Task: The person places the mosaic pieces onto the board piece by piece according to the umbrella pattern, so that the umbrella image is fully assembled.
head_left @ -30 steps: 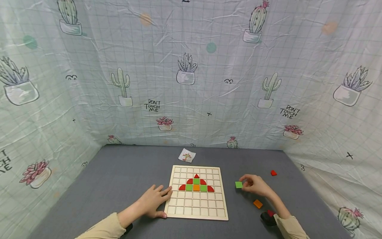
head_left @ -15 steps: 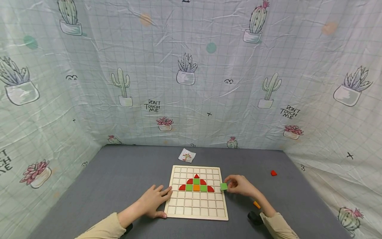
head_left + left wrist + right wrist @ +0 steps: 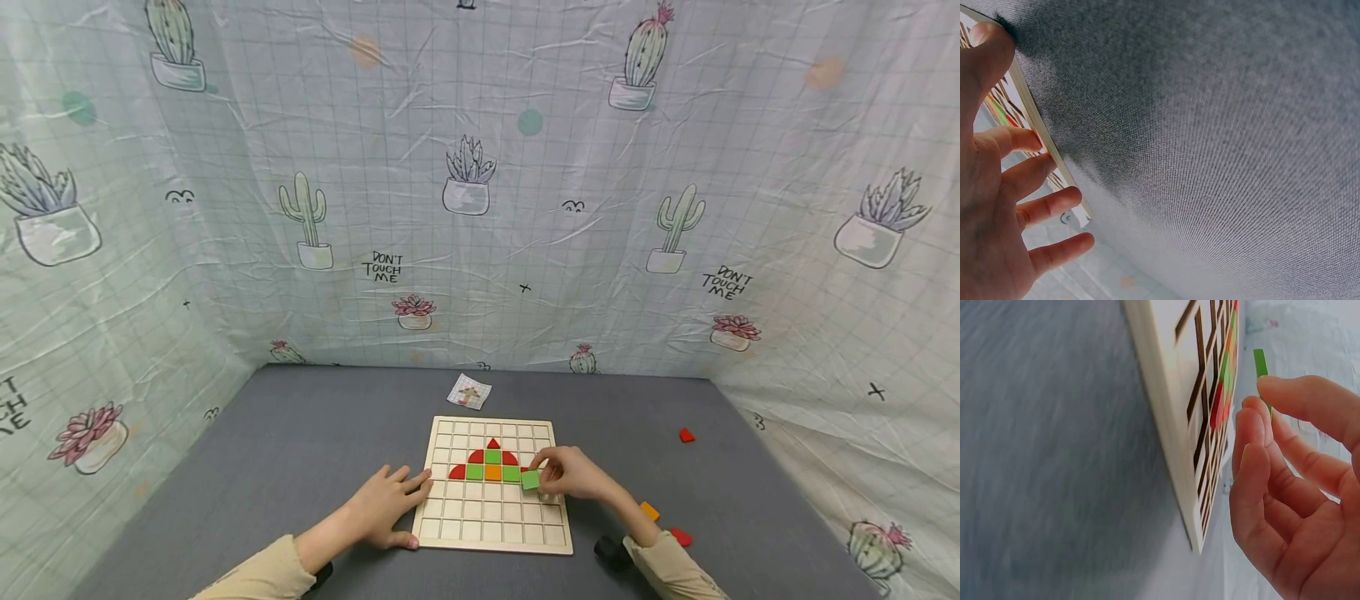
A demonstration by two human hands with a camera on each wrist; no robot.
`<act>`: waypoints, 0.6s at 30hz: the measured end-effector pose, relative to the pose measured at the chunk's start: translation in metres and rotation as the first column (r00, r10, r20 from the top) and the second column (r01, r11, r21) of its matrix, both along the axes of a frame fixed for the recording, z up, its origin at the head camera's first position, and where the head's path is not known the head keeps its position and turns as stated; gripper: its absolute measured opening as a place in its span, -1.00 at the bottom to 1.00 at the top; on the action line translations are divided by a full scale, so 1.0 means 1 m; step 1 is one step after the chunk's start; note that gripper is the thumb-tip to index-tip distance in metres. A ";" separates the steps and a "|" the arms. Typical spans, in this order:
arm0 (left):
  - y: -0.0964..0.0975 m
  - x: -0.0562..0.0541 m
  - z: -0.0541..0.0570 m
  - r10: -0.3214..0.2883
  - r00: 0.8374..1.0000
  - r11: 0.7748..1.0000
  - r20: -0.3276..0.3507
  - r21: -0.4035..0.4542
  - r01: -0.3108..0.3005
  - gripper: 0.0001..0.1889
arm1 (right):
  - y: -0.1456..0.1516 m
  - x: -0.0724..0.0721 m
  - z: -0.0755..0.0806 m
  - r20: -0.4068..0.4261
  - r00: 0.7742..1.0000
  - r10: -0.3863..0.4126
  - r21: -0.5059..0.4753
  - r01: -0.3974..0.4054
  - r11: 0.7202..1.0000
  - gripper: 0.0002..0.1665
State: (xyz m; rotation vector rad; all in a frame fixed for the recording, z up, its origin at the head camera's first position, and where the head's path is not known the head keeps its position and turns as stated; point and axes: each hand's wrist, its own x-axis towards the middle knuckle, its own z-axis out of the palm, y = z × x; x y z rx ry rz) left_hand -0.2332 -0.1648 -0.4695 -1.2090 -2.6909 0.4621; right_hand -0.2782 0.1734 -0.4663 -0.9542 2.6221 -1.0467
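A square wooden grid board (image 3: 495, 533) lies on the grey table with red, green and orange tiles set in a stepped triangle in its upper half. My right hand (image 3: 576, 475) pinches a green square tile (image 3: 530, 480) between thumb and fingertips, over the board's right side. In the right wrist view that green tile (image 3: 1261, 365) is seen edge-on, raised off the board's face. My left hand (image 3: 382, 508) rests at the board's left edge, fingers spread. The left wrist view shows its thumb and some fingertips touching the board's edge (image 3: 1041, 125).
Behind the board lies a small paper card (image 3: 469, 392) printed with a coloured pattern. To the right are a red tile (image 3: 687, 435), an orange tile (image 3: 649, 511) and another red tile (image 3: 681, 537). A patterned cloth (image 3: 495, 250) hangs around the table's back and sides.
My right hand has carried the green tile leftward from the bare table to over the board's right part. My left hand has stayed in place.
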 end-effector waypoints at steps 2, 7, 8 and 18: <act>0.000 0.000 0.000 -0.002 1.000 1.000 -0.005 -0.001 0.002 -0.13 | -0.006 0.001 -0.001 0.002 1.000 0.000 0.003 0.000 1.000 -0.71; 0.000 0.002 0.001 0.010 1.000 1.000 -0.005 -0.017 -0.010 -0.13 | -0.022 0.003 -0.001 -0.017 1.000 -0.001 0.013 0.001 1.000 -0.75; 0.000 0.002 0.001 0.013 1.000 1.000 -0.005 -0.021 -0.013 -0.13 | -0.024 0.004 -0.001 -0.020 1.000 0.003 0.013 -0.003 1.000 -0.76; 0.001 0.002 0.000 0.027 0.999 0.999 0.021 -0.019 -0.026 -0.12 | -0.044 0.007 -0.002 0.023 1.000 -0.012 -0.001 0.012 1.000 -0.75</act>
